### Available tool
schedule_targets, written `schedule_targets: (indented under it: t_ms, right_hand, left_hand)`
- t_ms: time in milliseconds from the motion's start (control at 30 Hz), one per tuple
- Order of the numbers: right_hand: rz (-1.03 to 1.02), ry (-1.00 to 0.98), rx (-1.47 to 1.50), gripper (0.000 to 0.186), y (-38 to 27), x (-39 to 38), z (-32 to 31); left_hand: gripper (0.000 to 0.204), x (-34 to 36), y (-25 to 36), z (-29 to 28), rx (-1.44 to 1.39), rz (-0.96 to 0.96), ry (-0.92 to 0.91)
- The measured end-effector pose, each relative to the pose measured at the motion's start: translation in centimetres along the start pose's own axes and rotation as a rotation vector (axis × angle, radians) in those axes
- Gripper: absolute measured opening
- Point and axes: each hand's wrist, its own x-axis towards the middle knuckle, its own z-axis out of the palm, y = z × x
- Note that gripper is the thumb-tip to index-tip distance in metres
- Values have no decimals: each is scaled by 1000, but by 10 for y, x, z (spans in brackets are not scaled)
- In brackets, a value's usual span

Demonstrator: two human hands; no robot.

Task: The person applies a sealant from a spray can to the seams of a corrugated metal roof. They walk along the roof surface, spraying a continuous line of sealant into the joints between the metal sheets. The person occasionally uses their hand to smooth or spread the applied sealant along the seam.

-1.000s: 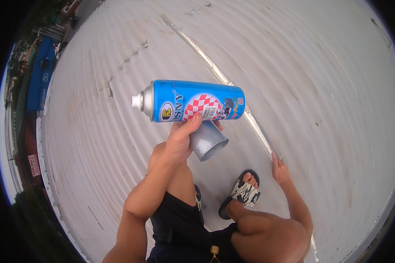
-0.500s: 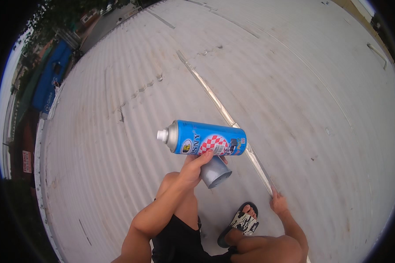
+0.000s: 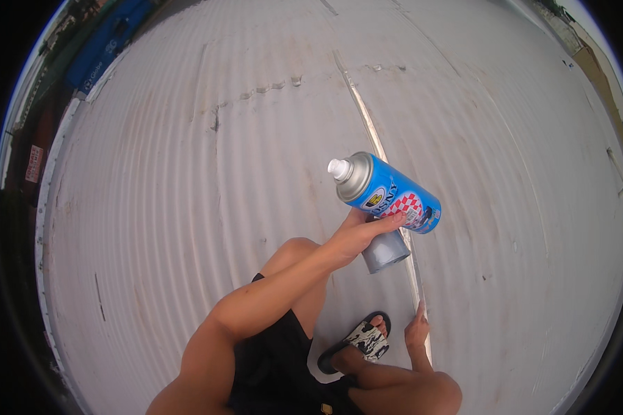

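Left hand point(image 3: 358, 237) was closed around a blue spray can point(image 3: 394, 194), thumb laid across its printed side; the other fingers were mostly hidden. The can lay tilted, just beyond the hand and to its right, white nozzle point(image 3: 339, 169) directed up and to the left. A grey cap point(image 3: 386, 252) was held in the same hand, just under the can.

Right hand point(image 3: 417, 330) was lower and to the right of the left hand, one finger stretched along a silvery strip point(image 3: 368, 128); could not tell whether the remaining fingers were pressed together. The strip ran from the right hand up behind the can, across a pale corrugated roof point(image 3: 284, 159). A patterned sandal point(image 3: 368, 340) was to the left of the right hand.
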Motion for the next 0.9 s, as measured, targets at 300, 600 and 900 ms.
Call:
schedule_targets:
  t_ms: [300,600,900]
  right_hand:
    - [126,148,-104,67,-16,-12,7]
    - [124,159,-26,62,-12,-12,20]
    - [136,175,-14,62,3,-13,31]
  left_hand:
    - [63,-3,17,12,9,-66,-55]
    - [66,-2,15,12,24,-16,-59]
    - [59,1,1,8,20,-11,-10]
